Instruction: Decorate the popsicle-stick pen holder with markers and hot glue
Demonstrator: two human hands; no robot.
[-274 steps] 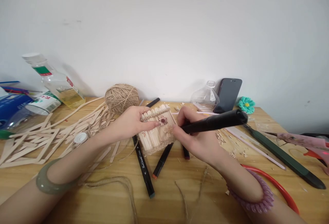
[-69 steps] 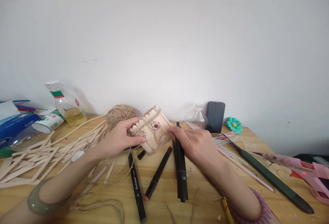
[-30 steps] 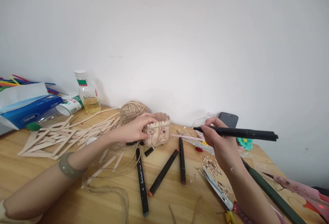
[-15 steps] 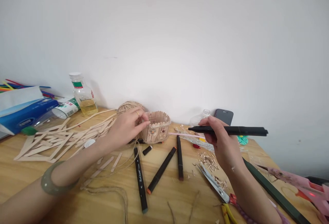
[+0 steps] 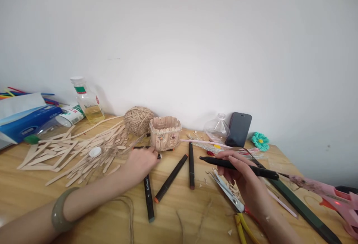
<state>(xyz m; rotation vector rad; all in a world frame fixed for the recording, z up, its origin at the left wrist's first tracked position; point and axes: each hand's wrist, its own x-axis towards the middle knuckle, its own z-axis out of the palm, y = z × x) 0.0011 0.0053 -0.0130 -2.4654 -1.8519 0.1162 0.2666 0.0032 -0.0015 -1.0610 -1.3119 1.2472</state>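
My left hand (image 5: 142,162) is down at the table, fingers pinched on a small black marker cap (image 5: 159,156) whose pale end shows past the fingertips. My right hand (image 5: 243,167) holds an uncapped black marker (image 5: 220,162) above the table, its tip pointing left. Behind my left hand stands a small basket of wooden sticks (image 5: 165,135) with twine around its rim and small flowers on its front. Between my hands lie an orange-ended marker (image 5: 171,178) and a dark one (image 5: 191,167); another marker (image 5: 149,199) lies below my left hand.
Wooden sticks (image 5: 64,154), a twine ball (image 5: 139,121) and a bottle of yellow liquid (image 5: 93,111) are left. Scissors (image 5: 228,193), a phone (image 5: 239,130), a teal flower (image 5: 260,141) and a pink glue gun (image 5: 321,191) are right. A wall stands behind.
My left hand has come down from in front of the basket to the cap on the table. My right hand has lowered with its marker, which now tilts down to the right.
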